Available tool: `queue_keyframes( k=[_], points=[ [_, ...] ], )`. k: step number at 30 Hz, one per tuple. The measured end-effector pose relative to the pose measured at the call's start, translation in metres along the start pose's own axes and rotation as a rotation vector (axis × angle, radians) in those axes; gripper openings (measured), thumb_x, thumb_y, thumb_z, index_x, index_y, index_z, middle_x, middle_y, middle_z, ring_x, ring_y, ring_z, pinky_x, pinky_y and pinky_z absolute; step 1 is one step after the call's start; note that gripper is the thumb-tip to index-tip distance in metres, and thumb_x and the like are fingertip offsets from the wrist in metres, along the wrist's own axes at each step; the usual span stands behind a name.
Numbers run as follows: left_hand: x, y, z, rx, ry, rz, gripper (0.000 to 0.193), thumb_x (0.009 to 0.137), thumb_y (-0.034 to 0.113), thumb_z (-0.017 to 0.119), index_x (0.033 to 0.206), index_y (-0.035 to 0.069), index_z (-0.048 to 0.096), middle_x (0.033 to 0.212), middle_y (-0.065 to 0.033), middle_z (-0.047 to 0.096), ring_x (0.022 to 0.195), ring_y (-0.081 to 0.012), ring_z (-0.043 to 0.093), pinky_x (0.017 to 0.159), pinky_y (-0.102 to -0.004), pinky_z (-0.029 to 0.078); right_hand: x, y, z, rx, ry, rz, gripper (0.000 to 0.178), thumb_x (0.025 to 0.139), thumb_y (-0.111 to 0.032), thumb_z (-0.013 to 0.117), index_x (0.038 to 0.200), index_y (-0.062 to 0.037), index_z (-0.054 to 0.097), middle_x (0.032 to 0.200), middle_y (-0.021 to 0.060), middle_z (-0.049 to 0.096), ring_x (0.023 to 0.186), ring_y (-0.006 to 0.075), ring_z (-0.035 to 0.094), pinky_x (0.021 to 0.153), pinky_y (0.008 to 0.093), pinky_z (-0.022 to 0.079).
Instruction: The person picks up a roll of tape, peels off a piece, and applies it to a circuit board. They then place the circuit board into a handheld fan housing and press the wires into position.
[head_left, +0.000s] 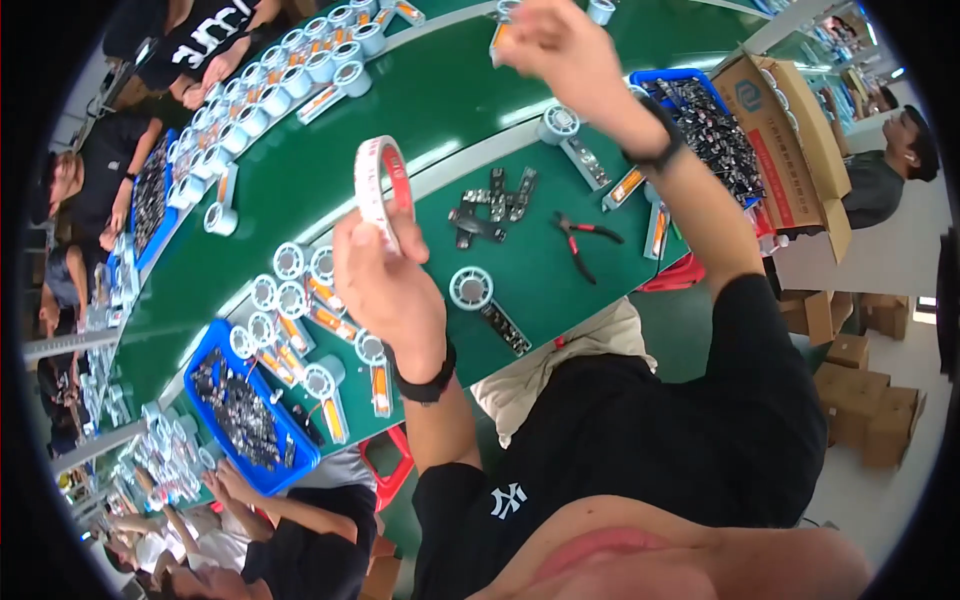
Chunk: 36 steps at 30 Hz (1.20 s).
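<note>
My left hand [392, 290] is closed round a roll of tape [372, 195], white outside with a red inner ring, held up above the bench. Farther off, at the top of the view, my right hand [555, 50] is raised with its fingers closed on a pale blue fan unit [500, 38] with an orange part; the fingers hide some of it. Between my arms on the green bench lie an open fan unit [472, 289] with a bare circuit board, a group of black circuit boards [492, 208] and red-handled cutting pliers [588, 245].
More fan units [290, 300] crowd the left, beside a blue tray [315, 458] of small black parts. Another blue tray [640, 76] and a cardboard box [770, 150] stand right. Fan units [273, 98] line the far side of the green conveyor [300, 165]. Co-workers sit around.
</note>
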<state>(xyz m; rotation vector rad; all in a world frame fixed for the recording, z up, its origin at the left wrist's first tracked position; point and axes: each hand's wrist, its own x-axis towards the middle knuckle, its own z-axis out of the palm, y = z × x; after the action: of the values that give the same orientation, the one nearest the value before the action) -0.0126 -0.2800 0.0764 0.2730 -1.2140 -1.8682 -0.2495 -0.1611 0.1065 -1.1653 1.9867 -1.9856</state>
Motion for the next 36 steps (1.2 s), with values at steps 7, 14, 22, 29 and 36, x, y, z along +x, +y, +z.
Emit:
queue_keyframes(
  k=[7,14,22,29,36],
  points=[
    [0.030,-0.008,0.021,0.091,0.065,0.136,0.030,0.101,0.024,0.061,0.099,-0.005,0.065,0.066,-0.0041,0.057,0.056,-0.0078,0.046,0.053,-0.0244,0.035,0.132,0.220,-0.058,-0.564,-0.152,0.044,0.024,0.088,0.006,0.060,0.111,0.0030,0.059,0.077,0.0089,0.066,0.077,0.0171,0.068,0.072,0.0339,0.056],
    [0.055,-0.031,0.019,0.245,0.114,0.081,0.030,0.101,0.025,0.061,0.099,-0.005,0.066,0.063,-0.0030,0.055,0.055,-0.0073,0.045,0.054,-0.0241,0.035,0.146,0.271,-0.048,-0.462,-0.223,0.295,0.023,0.086,0.002,0.059,0.109,0.0031,0.061,0.075,0.0142,0.071,0.072,0.0261,0.072,0.070,0.0377,0.058],
    [0.051,-0.032,0.023,0.209,0.064,0.075,0.031,0.100,0.019,0.060,0.115,-0.007,0.067,0.074,-0.0045,0.062,0.065,-0.0098,0.054,0.064,-0.0250,0.044,0.137,0.239,-0.038,-1.075,-0.245,-0.267,0.024,0.087,-0.010,0.066,0.110,-0.0014,0.063,0.086,0.0159,0.071,0.089,0.0358,0.068,0.080,0.0431,0.056],
    [0.040,-0.025,0.027,0.428,-0.111,0.033,0.033,0.103,0.018,0.063,0.128,-0.004,0.066,0.082,-0.0068,0.069,0.075,-0.0134,0.063,0.087,-0.0338,0.052,0.067,0.089,0.020,-0.581,-0.185,-0.481,0.031,0.090,-0.009,0.073,0.118,-0.0004,0.066,0.109,0.0160,0.066,0.092,0.0291,0.068,0.080,0.0385,0.056],
    [0.041,-0.035,0.035,0.699,-0.195,0.398,0.031,0.103,0.025,0.067,0.122,0.000,0.070,0.084,-0.0069,0.071,0.077,-0.0182,0.067,0.097,-0.0401,0.049,-0.029,-0.037,0.023,-0.555,-0.348,-0.739,0.042,0.087,-0.003,0.076,0.127,0.0010,0.067,0.116,0.0185,0.067,0.092,0.0266,0.069,0.074,0.0325,0.058]
  ],
)
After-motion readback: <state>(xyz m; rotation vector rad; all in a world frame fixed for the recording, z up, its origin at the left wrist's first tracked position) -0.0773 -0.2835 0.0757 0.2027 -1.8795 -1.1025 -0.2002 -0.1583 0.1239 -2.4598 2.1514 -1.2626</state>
